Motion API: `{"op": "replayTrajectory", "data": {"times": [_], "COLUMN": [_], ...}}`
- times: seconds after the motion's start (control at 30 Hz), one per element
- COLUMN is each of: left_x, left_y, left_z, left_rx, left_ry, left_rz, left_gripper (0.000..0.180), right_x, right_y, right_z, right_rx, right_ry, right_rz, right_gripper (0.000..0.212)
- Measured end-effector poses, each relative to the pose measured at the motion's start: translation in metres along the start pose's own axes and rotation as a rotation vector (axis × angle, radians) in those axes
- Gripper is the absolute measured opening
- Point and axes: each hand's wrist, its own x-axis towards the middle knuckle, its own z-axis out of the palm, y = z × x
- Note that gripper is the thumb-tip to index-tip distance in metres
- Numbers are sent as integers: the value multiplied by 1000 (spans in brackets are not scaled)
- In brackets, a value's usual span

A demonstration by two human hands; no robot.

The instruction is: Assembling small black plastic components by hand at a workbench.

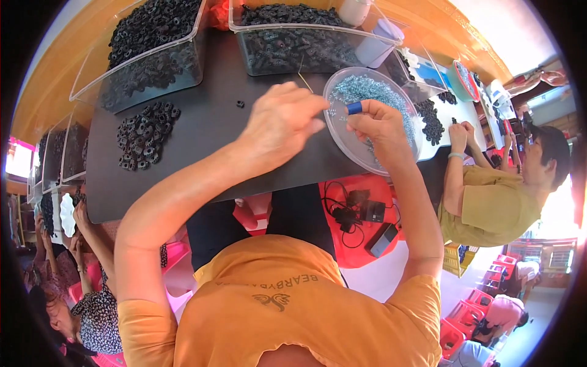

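My left hand (pixel 282 122) is raised over the dark table with its fingers curled into a pinch; what lies in the pinch is too small to make out. A thin yellowish rod (pixel 305 81) shows just beyond its fingers, and I cannot tell whether the hand holds it. My right hand (pixel 382 129) is over a clear round bowl (pixel 340 147) of tiny silvery-blue pieces (pixel 361 87), thumb and index finger pressed together. A blue band (pixel 353 107) shows at that index fingertip. One small black plastic part (pixel 240 104) lies alone on the table left of my hands.
A pile of black plastic parts (pixel 147 136) lies at the left. Clear bins of such parts, a left bin (pixel 153 67) and a middle bin (pixel 293 46), line the far edge. A co-worker (pixel 501 189) sits at the right, another (pixel 92 312) at the left. A red stool (pixel 348 251) holds black adapters.
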Motion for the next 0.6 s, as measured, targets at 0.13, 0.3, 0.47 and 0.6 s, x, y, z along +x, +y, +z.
{"op": "replayTrajectory", "data": {"times": [0.13,0.3,0.47,0.6], "left_x": [22,30,37,43], "left_y": [6,6,-7,-8], "left_z": [25,34,47,56], "left_rx": [-147,-277,-459,-509], "left_ry": [-81,-241,-179,-201], "left_rz": [-157,-403,-522,-729], "left_gripper": [17,9,8,11], "right_x": [-9,-15,-12,-8], "right_y": [-8,-3,2,13], "right_z": [3,4,7,7], "right_rx": [88,113,17,-85], "right_ry": [-9,-8,60,146], "right_rz": [-71,-179,-274,-371], "right_gripper": [20,19,18,20]}}
